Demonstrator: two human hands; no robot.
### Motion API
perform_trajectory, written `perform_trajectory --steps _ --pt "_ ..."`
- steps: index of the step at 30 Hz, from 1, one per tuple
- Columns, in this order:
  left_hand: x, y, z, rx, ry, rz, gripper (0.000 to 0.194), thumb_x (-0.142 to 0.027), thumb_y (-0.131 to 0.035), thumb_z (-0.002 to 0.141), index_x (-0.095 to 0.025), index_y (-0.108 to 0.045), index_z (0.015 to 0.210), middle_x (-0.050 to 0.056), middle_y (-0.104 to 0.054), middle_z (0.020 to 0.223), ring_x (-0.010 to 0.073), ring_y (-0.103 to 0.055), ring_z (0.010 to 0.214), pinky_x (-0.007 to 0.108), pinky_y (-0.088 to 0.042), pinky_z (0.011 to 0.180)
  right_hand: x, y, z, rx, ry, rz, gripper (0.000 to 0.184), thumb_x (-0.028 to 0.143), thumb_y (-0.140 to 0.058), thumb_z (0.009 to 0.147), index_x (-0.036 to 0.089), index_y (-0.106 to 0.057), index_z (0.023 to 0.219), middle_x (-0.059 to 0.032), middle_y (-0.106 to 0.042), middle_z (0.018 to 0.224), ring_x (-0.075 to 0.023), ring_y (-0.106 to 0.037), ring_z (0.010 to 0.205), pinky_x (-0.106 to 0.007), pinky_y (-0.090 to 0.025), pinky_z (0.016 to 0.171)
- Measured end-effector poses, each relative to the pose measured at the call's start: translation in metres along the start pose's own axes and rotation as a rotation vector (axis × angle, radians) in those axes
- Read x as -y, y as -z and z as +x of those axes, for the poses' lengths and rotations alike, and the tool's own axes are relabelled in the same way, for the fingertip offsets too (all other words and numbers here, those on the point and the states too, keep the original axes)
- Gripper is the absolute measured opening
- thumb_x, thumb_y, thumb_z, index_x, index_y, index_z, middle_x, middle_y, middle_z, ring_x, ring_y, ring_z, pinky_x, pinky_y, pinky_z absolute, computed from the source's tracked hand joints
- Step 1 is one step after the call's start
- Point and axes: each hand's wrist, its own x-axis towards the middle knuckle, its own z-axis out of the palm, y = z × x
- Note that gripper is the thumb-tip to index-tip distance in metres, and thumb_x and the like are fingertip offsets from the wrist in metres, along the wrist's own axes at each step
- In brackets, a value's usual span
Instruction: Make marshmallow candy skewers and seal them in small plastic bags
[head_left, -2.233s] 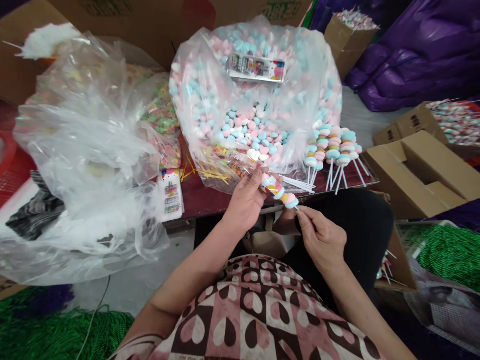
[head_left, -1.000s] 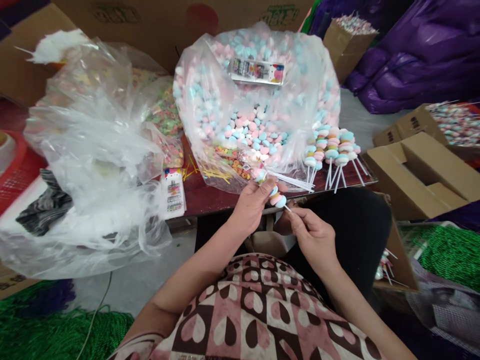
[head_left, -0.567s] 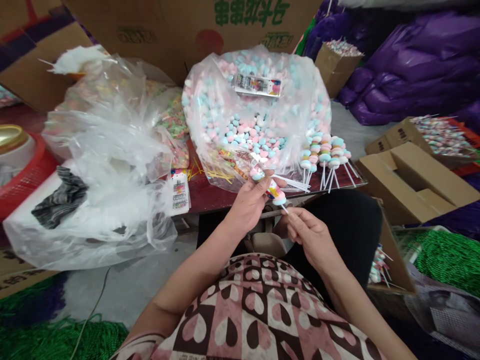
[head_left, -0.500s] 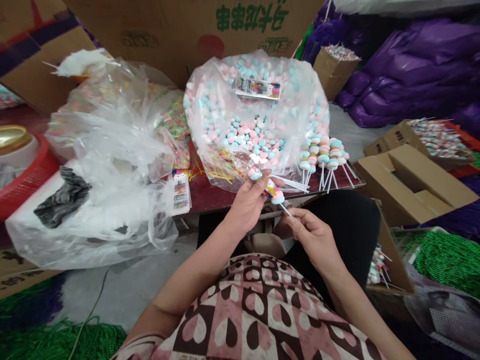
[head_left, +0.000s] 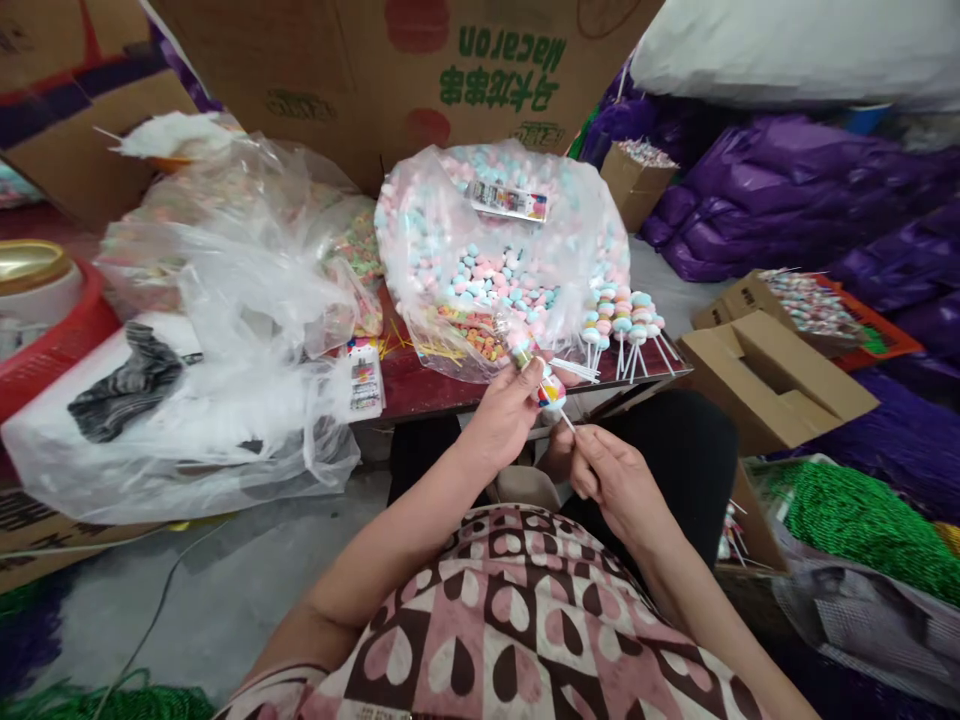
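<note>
On a dark red table (head_left: 442, 396), candy skewers (head_left: 622, 322) are laid. Nearest, the wrapped candy skewer (head_left: 551, 391) is gripped by the left hand's (head_left: 514, 408) fingers; its stick is pinched by the right hand (head_left: 616, 474). Beyond, sweets are held in a clear bag (head_left: 600, 220).

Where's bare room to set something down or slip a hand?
A narrow strip of table between wrappers and left hand; grey floor between plastic bag and left arm. Crowded: table's right end, with candy skewers.
</note>
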Motion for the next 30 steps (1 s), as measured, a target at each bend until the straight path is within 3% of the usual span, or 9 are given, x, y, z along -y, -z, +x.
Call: perform_trajectory --steps 4,7,11,14,19,21,24,27,30 --pt "0.002 -0.008 -0.004 -0.005 -0.066 0.008 0.037 -0.043 -0.078 0.072 -0.016 -0.064 0.093 0.002 -0.07 0.078 0.0161 -0.066 0.082 0.026 -0.046 0.073 0.001 0.001 -0.009 -0.119 0.15 -0.23 0.034 0.048 -0.066 0.084 0.017 -0.07 0.099 0.0055 -0.047 0.052 -0.0075 -0.038 0.048 -0.021 -0.029 0.046" --pt "0.01 -0.011 -0.011 0.022 -0.067 0.069 0.036 -0.044 -0.078 0.073 -0.016 -0.064 0.091 0.003 -0.069 0.077 0.0148 -0.065 0.081 0.025 -0.045 0.073 0.002 -0.007 -0.006 -0.154 0.198 -0.235 0.033 0.049 -0.063 0.087 0.017 -0.07 0.095 0.0066 -0.044 0.049 -0.0078 -0.037 0.046 -0.022 -0.028 0.046" --pt "0.013 -0.005 -0.021 0.04 0.03 0.099 0.041 -0.043 -0.08 0.07 -0.016 -0.064 0.096 0.003 -0.069 0.082 0.0115 -0.062 0.072 0.024 -0.044 0.069 0.007 -0.023 0.004 0.017 0.104 0.024 0.03 0.049 -0.061 0.088 0.019 -0.063 0.085 0.0092 -0.038 0.041 -0.0074 -0.031 0.039 -0.022 -0.026 0.043" --pt "0.001 0.001 -0.024 0.086 0.002 0.05 0.047 -0.049 -0.08 0.068 -0.018 -0.065 0.099 0.006 -0.07 0.093 0.0113 -0.06 0.072 0.024 -0.044 0.066 0.01 -0.029 0.009 0.15 0.022 0.145 0.028 0.047 -0.062 0.087 0.02 -0.06 0.082 0.0108 -0.036 0.038 -0.0064 -0.026 0.036 -0.021 -0.028 0.042" --pt "-0.013 0.0 -0.021 0.016 -0.046 0.102 0.047 -0.048 -0.078 0.071 -0.017 -0.065 0.104 0.005 -0.07 0.082 0.0163 -0.063 0.078 0.028 -0.046 0.072 0.01 -0.023 0.008 0.124 0.006 0.074 0.032 0.049 -0.063 0.085 0.018 -0.062 0.091 0.0094 -0.043 0.042 -0.0057 -0.028 0.037 -0.019 -0.026 0.04" --pt "-0.01 -0.002 -0.02 -0.033 -0.082 0.181 0.043 -0.048 -0.076 0.074 -0.017 -0.066 0.102 0.004 -0.068 0.079 0.0162 -0.063 0.08 0.03 -0.046 0.079 0.009 -0.019 0.006 0.065 0.05 -0.013 0.035 0.05 -0.064 0.085 0.017 -0.063 0.095 0.007 -0.049 0.046 -0.0059 -0.032 0.04 -0.019 -0.024 0.04" --pt "-0.003 0.0 -0.02 -0.013 -0.167 0.419 0.038 -0.051 -0.068 0.08 -0.016 -0.066 0.095 0.004 -0.068 0.085 0.0156 -0.06 0.088 0.029 -0.043 0.089 0.009 -0.015 0.002 -0.014 0.132 -0.08 0.035 0.052 -0.061 0.087 0.017 -0.063 0.095 0.0066 -0.05 0.048 -0.006 -0.034 0.042 -0.018 -0.025 0.041" --pt "0.0 0.006 -0.022 0.026 -0.207 0.698 0.035 -0.051 -0.062 0.084 -0.016 -0.062 0.084 0.002 -0.063 0.081 0.0145 -0.057 0.082 0.028 -0.043 0.084 0.007 -0.014 0.001 -0.065 0.228 -0.195 0.034 0.051 -0.054 0.091 0.018 -0.062 0.095 0.0066 -0.049 0.049 -0.0072 -0.037 0.042 -0.019 -0.03 0.041" --pt "0.001 0.01 -0.024 -0.025 -0.202 0.901 0.033 -0.049 -0.058 0.086 -0.017 -0.057 0.077 -0.001 -0.057 0.072 0.0132 -0.053 0.073 0.027 -0.042 0.075 0.004 -0.013 0.003 -0.11 0.372 -0.405 0.032 0.046 -0.048 0.094 0.019 -0.063 0.101 0.0052 -0.053 0.053 -0.0091 -0.043 0.043 -0.021 -0.035 0.043"
